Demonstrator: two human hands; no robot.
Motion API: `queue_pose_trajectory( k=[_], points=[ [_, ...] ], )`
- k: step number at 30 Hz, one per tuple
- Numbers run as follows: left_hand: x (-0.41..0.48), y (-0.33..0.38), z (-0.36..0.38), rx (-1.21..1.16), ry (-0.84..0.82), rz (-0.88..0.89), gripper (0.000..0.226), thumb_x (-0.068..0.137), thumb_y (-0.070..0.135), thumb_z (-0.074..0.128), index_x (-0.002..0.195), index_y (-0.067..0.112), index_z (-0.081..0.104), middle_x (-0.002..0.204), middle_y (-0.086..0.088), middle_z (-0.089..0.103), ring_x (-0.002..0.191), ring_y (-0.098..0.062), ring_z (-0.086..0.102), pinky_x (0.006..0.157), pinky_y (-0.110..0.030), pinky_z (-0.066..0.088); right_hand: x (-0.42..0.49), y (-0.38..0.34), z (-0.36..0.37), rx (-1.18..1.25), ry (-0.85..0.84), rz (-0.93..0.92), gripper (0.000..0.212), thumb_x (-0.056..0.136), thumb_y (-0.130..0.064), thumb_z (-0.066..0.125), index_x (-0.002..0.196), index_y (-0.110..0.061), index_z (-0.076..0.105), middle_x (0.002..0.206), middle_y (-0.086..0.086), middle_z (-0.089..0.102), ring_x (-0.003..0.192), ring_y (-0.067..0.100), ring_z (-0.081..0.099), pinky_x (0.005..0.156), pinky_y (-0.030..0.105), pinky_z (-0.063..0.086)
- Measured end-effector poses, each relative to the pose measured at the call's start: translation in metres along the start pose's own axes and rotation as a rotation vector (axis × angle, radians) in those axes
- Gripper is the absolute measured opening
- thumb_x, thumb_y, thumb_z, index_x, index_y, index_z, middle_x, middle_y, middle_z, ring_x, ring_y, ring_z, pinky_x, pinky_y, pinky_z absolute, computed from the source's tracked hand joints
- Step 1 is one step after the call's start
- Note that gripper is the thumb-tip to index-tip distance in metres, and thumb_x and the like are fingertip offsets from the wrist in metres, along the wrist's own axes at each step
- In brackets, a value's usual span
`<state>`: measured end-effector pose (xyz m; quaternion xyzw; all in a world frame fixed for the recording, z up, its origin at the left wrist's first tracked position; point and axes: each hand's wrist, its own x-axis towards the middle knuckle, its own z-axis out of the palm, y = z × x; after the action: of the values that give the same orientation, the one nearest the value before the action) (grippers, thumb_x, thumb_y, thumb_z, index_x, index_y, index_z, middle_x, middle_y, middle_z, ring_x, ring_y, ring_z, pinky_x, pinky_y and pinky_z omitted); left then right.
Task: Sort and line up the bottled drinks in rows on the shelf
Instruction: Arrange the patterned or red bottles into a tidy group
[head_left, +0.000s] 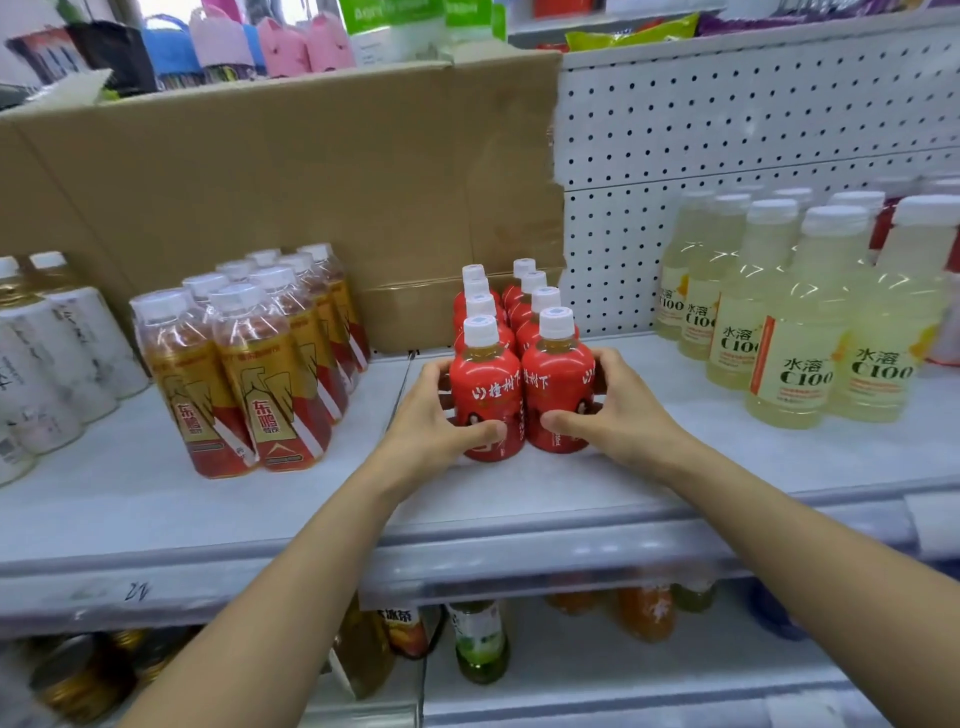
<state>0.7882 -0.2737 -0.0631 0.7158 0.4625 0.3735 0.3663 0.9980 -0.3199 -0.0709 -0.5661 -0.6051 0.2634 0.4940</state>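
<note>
Left: a shrink-wrapped pack of gold-and-red bottles (249, 364) stands on the white metal shelf (519, 499).
Left hand (436, 415): fingers curl round the front-left red bottle (485, 387), thumb across its label.
Centre: small red-labelled, white-capped bottles stand in two touching rows running back toward the brown cardboard box (291, 182).
Right hand (618, 410): grips the front-right red bottle (558, 374) likewise.
Right: pale yellow drink bottles (800, 338) stand clustered.
</note>
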Motion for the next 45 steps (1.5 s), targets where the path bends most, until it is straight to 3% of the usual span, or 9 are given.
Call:
queue_pose_trajectory(
  k=[5,10,15,20,26,29,32,41,45],
  points=[
    [-0.01,0.007,0.009,0.093,0.094,-0.001,0.094,0.076,0.03,0.085,0.147,0.029,0.024,0.14,0.004,0.043,0.13,-0.015,0.044,0.105,-0.036,0.042,-0.004,0.0,-0.004,-0.046,-0.048,-0.016,0.078,0.076,-0.022,0.083,0.139,-0.021,0.038,0.124,-0.007,0.057,0.112,0.006,0.057,0.096,0.026,0.049],
    [-0.041,0.045,0.04,0.312,0.458,0.396,0.087,0.081,0.032,0.078,0.149,0.02,0.025,0.143,0.004,0.031,0.133,-0.009,0.028,0.109,-0.026,0.027,-0.027,0.0,-0.045,-0.285,0.078,-0.209,0.073,0.085,-0.03,0.075,0.147,-0.021,0.037,0.144,-0.005,0.044,0.134,0.009,0.04,0.112,0.036,0.037],
    [-0.044,0.084,0.108,0.214,0.202,0.394,0.086,0.083,0.036,0.077,0.149,0.031,0.023,0.143,0.022,0.025,0.136,-0.003,0.03,0.116,-0.036,0.034,-0.058,0.018,-0.128,-0.339,0.337,-0.558,0.033,0.089,-0.022,0.065,0.121,-0.013,0.063,0.119,-0.004,0.061,0.112,0.015,0.056,0.091,0.036,0.05],
    [-0.022,0.115,0.195,0.059,-0.044,0.155,0.104,0.08,0.041,0.079,0.155,0.038,0.008,0.161,0.014,0.016,0.144,-0.007,0.025,0.119,-0.038,0.028,-0.066,0.056,-0.222,-0.271,0.504,-0.493,0.05,0.084,-0.022,0.069,0.129,-0.021,0.048,0.128,-0.002,0.049,0.116,0.019,0.051,0.094,0.023,0.044],
    [0.035,0.128,0.256,-0.069,-0.18,-0.068,0.132,0.069,0.019,0.089,0.157,0.037,-0.008,0.165,0.012,0.005,0.146,-0.009,0.023,0.116,-0.034,0.029,-0.018,0.108,-0.297,0.025,-0.025,0.048,0.11,0.069,-0.028,0.087,0.154,-0.037,0.017,0.157,-0.01,0.032,0.138,0.011,0.039,0.115,0.042,0.035],
    [0.05,0.13,0.268,-0.132,-0.213,-0.031,0.114,0.066,0.005,0.083,0.148,0.042,0.012,0.151,0.004,0.041,0.125,-0.011,0.056,0.104,-0.04,0.05,0.002,0.118,-0.3,0.117,-0.24,0.053,0.101,0.067,-0.003,0.082,0.15,-0.028,0.03,0.134,-0.009,0.06,0.123,0.012,0.059,0.1,0.032,0.049],
    [0.057,0.133,0.275,-0.185,-0.22,-0.003,0.11,0.073,-0.012,0.072,0.143,0.049,0.014,0.134,0.005,0.056,0.115,-0.013,0.063,0.096,-0.039,0.055,0.015,0.119,-0.297,0.105,-0.301,0.048,0.09,0.071,0.007,0.078,0.144,-0.023,0.035,0.119,-0.004,0.069,0.107,0.009,0.067,0.085,0.024,0.054],
    [0.063,0.137,0.277,-0.212,-0.191,-0.06,0.099,0.077,-0.017,0.067,0.148,0.033,0.021,0.125,-0.003,0.064,0.104,-0.012,0.068,0.072,-0.026,0.057,0.029,0.121,-0.284,0.193,-0.307,0.016,0.097,0.076,0.012,0.074,0.149,-0.025,0.022,0.127,-0.002,0.06,0.109,0.006,0.064,0.082,0.019,0.055],
    [0.057,0.138,0.281,-0.127,-0.014,-0.002,0.078,0.072,0.012,0.086,0.133,0.034,0.043,0.128,0.001,0.057,0.109,-0.005,0.063,0.086,-0.028,0.056,0.018,0.124,-0.282,0.074,-0.15,-0.024,0.079,0.075,-0.009,0.083,0.137,-0.027,0.038,0.122,-0.006,0.058,0.109,0.008,0.063,0.086,0.023,0.055]
  ],
)
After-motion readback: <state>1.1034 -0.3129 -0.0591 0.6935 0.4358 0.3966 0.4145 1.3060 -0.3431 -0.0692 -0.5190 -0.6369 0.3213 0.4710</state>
